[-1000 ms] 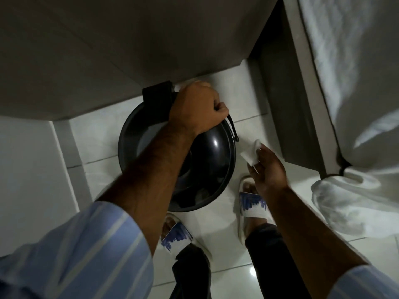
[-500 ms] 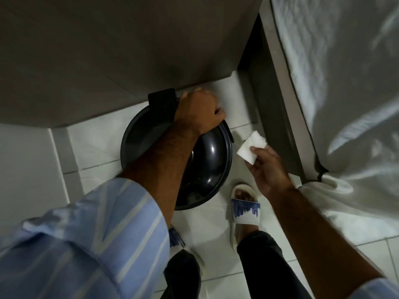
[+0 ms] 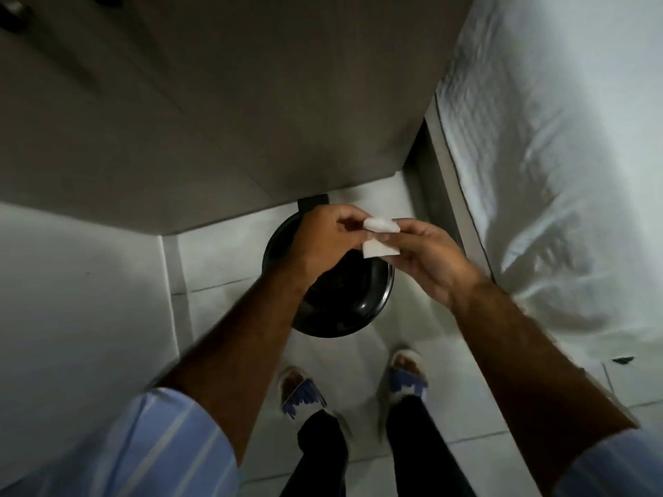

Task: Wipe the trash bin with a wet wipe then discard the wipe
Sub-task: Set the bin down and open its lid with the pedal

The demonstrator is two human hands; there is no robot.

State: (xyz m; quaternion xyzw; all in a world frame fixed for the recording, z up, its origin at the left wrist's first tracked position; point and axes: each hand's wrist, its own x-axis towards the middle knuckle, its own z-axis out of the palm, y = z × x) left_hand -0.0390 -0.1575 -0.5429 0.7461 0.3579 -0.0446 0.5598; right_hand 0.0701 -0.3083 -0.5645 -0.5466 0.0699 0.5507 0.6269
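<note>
Head view, looking down. The trash bin (image 3: 344,299), black, round and glossy, stands on the tiled floor (image 3: 222,260) beneath the edge of a grey cabinet (image 3: 215,120); the landmark for all positions is the bin. Above its far rim both hands meet on the wet wipe (image 3: 381,238), a small white folded pad. The left hand (image 3: 323,238) has its fingers pressed together in a pinch on the wipe's left edge; the right hand (image 3: 427,260) pinches the right edge between thumb and fingertips, the remaining fingers curled loosely below. The wipe hangs clear of the bin, not touching it. To the right of the bin lies a bed with a white sheet (image 3: 556,174); on the near side of the bin stand two feet in sandals (image 3: 407,378).

The step in hand appears to be readying the wipe, by unfolding or refolding it. To do it well, the person should probably draw the two pinched edges apart evenly, so that the damp sheet opens flat without tearing, then lay it over the fingertips of one hand to present a broad clean face. The other hand is then free to steady the bin, which looks light and likely to slide on smooth tile. Whether the bin's lid is shut cannot be told, as the forearm covers it.
</note>
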